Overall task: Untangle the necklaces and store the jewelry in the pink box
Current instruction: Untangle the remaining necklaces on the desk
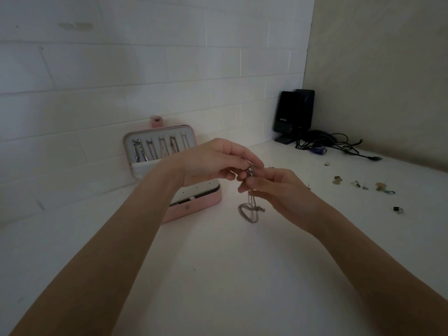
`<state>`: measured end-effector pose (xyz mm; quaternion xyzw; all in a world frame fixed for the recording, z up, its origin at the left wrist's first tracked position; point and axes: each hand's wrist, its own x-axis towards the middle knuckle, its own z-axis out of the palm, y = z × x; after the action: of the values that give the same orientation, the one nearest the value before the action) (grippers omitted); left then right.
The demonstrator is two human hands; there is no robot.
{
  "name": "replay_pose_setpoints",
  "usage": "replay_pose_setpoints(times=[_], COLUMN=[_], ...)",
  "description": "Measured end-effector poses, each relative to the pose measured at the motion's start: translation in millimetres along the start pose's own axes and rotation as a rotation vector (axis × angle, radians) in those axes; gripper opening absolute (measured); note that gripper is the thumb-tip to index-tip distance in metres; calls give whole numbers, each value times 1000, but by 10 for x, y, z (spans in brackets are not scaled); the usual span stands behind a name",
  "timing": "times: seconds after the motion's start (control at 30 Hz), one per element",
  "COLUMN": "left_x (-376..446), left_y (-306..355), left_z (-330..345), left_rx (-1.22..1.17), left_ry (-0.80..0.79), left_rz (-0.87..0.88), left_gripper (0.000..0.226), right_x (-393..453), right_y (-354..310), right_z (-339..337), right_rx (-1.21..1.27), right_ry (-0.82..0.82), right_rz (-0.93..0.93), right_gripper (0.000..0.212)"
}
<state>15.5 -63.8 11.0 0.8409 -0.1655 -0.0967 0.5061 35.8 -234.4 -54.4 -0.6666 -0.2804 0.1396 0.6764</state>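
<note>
A silver necklace chain [249, 209] hangs in a tangled loop above the white table, just right of the pink box [194, 208]. My left hand [213, 161] and my right hand [271, 187] meet above it and both pinch the chain's top end, where a small pendant or clasp [251, 170] shows between the fingertips. The pink box stands open against the wall. Its raised lid [160, 146] holds several hanging necklaces. My left forearm hides part of the box's tray.
Several small earrings and rings [358, 185] lie scattered on the table [218, 275] at the right. Two black speakers [293, 115] and a bundle of black cables [334, 144] fill the far right corner. A white brick wall runs behind the box.
</note>
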Motion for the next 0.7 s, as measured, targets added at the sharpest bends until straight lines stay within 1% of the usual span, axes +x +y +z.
replay_pose_setpoints(times=[0.07, 0.17, 0.23, 0.43, 0.53, 0.6, 0.7], left_x=[2, -13, -18, -5, -3, 5, 27], left_y=[-18, -13, 13, 49, 26, 23, 30], left_z=[10, 3, 2, 1, -16, -8, 21], left_rx=[-41, -28, 34, 204, 224, 253, 291], left_ry=[13, 28, 53, 205, 235, 223, 211], left_rz=[-11, -14, -10, 0, 0, 13, 50], left_gripper=[25, 23, 21, 11, 9, 9, 9], right_x=[5, 1, -2, -5, -5, 2, 21], right_y=[1, 11, 13, -1, 11, 23, 38], right_z=[-19, -58, -66, -60, -71, -61, -46], right_rx=[23, 51, 60, 102, 30, -35, -40], right_ry=[47, 85, 94, 100, 98, 104, 142], right_rz=[16, 46, 47, 36, 26, 27, 10], right_gripper=[13, 12, 12, 11, 11, 12, 11])
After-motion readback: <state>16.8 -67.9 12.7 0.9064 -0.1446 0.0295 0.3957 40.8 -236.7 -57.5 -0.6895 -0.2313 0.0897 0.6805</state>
